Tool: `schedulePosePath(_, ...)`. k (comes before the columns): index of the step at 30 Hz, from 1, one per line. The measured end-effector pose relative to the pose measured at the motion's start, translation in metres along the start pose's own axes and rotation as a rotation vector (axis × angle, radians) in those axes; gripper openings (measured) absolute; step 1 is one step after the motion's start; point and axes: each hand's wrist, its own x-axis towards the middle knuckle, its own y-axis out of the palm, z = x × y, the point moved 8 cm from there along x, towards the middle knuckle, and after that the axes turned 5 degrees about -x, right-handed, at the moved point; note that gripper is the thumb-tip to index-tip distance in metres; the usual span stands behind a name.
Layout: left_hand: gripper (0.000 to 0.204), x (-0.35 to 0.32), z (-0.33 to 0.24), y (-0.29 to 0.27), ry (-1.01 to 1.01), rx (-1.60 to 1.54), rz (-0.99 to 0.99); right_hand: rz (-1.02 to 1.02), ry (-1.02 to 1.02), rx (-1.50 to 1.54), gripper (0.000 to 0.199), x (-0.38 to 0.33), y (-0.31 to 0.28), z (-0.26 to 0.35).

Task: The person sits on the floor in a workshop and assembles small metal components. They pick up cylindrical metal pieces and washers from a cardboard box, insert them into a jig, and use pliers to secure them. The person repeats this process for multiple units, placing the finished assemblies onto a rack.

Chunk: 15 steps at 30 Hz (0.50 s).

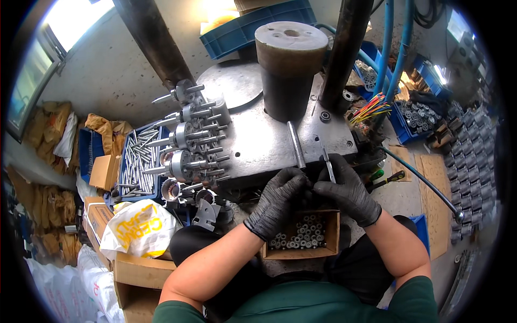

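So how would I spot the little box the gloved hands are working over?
Find the grey steel table with the big dark cylinder. At its near edge, under both black-gloved hands, sits a small cardboard box. Unlike the blue bins, it holds short metal sleeves standing on end.

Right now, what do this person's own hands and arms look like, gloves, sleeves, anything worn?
Both the left hand and the right hand wear black, textured gloves that end at the wrists. The forearms are bare above the gloves. Short dark green sleeves cover the upper arms, part of a green shirt. No watch, bands or markings show.
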Motion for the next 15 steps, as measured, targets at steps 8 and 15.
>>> schedulePosePath(8,0.018,0.001,-0.033,-0.018,0.078,-0.127,-0.180,-0.149,-0.541,-1.013,0.068,-0.016,0.009,0.050)
schedulePosePath(15,0.017,0.000,-0.038,-0.021,0.109,-0.121,-0.186,-0.237,-0.732,-1.116,0.056,-0.020,0.018,0.058)
